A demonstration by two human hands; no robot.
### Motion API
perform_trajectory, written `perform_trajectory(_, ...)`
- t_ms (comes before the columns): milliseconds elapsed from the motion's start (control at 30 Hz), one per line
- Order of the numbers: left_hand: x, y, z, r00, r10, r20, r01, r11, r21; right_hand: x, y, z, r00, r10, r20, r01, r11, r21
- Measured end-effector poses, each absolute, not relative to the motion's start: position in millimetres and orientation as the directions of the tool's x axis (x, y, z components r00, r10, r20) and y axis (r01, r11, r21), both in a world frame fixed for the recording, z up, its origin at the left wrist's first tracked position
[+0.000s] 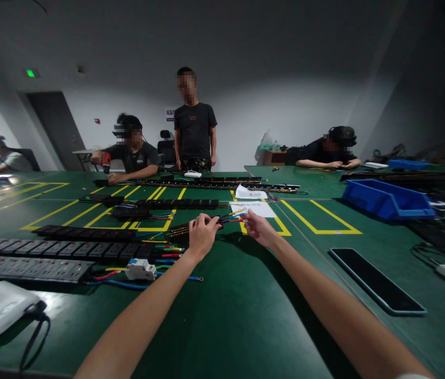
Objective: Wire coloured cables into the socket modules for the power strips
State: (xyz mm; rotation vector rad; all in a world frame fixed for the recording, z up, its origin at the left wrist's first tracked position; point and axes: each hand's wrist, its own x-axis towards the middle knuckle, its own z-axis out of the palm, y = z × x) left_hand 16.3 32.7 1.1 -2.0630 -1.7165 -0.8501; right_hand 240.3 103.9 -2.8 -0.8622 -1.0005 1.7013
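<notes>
My left hand (203, 235) is closed over the end of a dark strip-shaped part (178, 231) with brass-coloured lines along it. From that end, coloured wires (232, 217) in blue, red and yellow run out to the right. My right hand (258, 227) pinches the wires near their tips, where small ring ends show. Left of my hands lie black socket strips (48, 248) and a grey socket strip (32, 268). A white circuit breaker (140, 269) sits on the wires of the grey strip.
A phone (376, 281) lies at right, with a blue bin (386, 200) behind it. Paper sheets (256, 209) rest beyond my hands. A white device with a strap (3, 308) is at near left. Across the green table, a person holds a red drill (106, 162); others are around.
</notes>
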Motion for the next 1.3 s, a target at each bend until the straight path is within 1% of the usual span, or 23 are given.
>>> perform_trajectory(67,16.3,32.8,0.9,0.099,0.769,0.631,0.967,-0.224,0.121,248.4,101.9,-0.7,-0.383,0.919,-0.092,-0.343,-0.234,-0.91)
perform_trajectory(167,15.7,33.0,0.6,0.098,0.768,0.632,0.969,-0.219,0.117,256.7,98.8,-0.4,-0.465,0.884,-0.055,-0.273,-0.202,-0.941)
perform_trajectory(300,14.8,33.3,0.3,0.083,0.773,0.629,0.971,-0.204,0.123,255.4,97.6,-4.3,-0.501,0.865,-0.031,-0.207,-0.155,-0.966)
perform_trajectory(433,14.6,33.6,-0.3,0.072,0.773,0.631,0.972,-0.195,0.129,246.4,98.9,-8.2,-0.451,0.892,-0.026,-0.181,-0.12,-0.976)
perform_trajectory(533,14.5,34.0,-1.5,0.05,0.772,0.634,0.976,-0.171,0.132,236.4,99.6,-10.5,-0.357,0.934,-0.026,-0.15,-0.084,-0.985)
perform_trajectory(600,14.4,34.5,-2.5,0.038,0.769,0.638,0.978,-0.159,0.132,227.9,100.3,-12.7,-0.28,0.96,0.007,-0.121,-0.028,-0.992)
perform_trajectory(667,14.0,35.0,-3.3,0.036,0.768,0.639,0.98,-0.153,0.129,219.3,101.2,-15.7,-0.199,0.977,0.08,-0.037,0.074,-0.997)
perform_trajectory(767,13.5,35.5,-3.7,0.04,0.772,0.635,0.981,-0.151,0.121,210.1,102.7,-20.8,-0.11,0.957,0.269,0.113,0.281,-0.953)
perform_trajectory(833,13.4,35.5,-3.3,0.046,0.775,0.631,0.981,-0.155,0.119,208.8,103.6,-23.2,-0.094,0.92,0.381,0.185,0.392,-0.901)
perform_trajectory(900,13.6,35.3,-2.8,0.056,0.778,0.626,0.98,-0.163,0.115,211.1,104.6,-24.1,-0.109,0.892,0.439,0.24,0.452,-0.859)
perform_trajectory(1000,14.1,34.4,-1.7,0.076,0.787,0.613,0.979,-0.176,0.105,217.4,106.5,-23.3,-0.145,0.877,0.458,0.297,0.48,-0.825)
perform_trajectory(1133,14.9,32.9,0.0,0.08,0.789,0.609,0.979,-0.177,0.1,221.6,107.3,-21.2,-0.167,0.869,0.467,0.333,0.495,-0.803)
perform_trajectory(1200,15.2,32.5,0.6,0.075,0.783,0.618,0.98,-0.172,0.099,220.2,105.5,-20.2,-0.158,0.87,0.467,0.321,0.493,-0.809)
perform_trajectory(1300,15.3,33.0,0.7,0.063,0.774,0.63,0.982,-0.162,0.101,215.1,100.2,-18.7,-0.13,0.899,0.419,0.248,0.439,-0.864)
